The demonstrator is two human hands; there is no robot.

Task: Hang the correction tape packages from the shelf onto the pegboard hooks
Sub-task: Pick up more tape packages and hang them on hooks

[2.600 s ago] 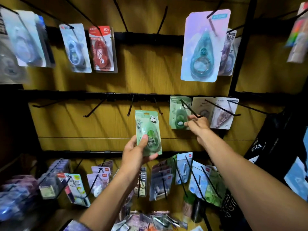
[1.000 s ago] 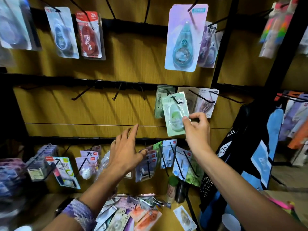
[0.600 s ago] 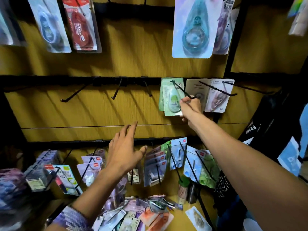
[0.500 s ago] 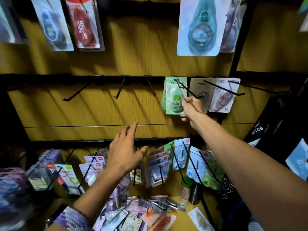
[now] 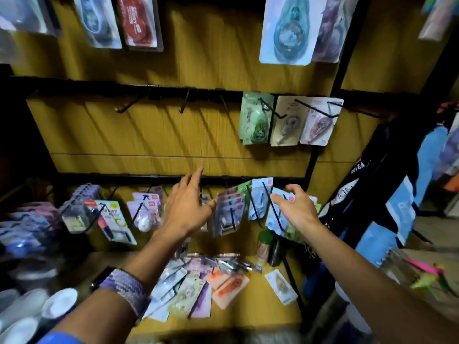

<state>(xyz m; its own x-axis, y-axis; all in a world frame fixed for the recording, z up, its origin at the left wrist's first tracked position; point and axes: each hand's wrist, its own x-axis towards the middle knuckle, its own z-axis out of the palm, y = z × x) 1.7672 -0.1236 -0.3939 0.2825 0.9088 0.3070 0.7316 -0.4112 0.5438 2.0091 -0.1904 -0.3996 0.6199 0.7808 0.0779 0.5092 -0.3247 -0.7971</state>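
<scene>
Released since the earlier frame, the green correction tape package is now hanging on its pegboard hook. Below that package, the right hand and left hand are hovering with fingers spread, gripping nothing, above loose packages lying on the shelf.

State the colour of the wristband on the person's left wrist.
The wristband is woven in purple and lilac bands, seen best in the head view.
</scene>
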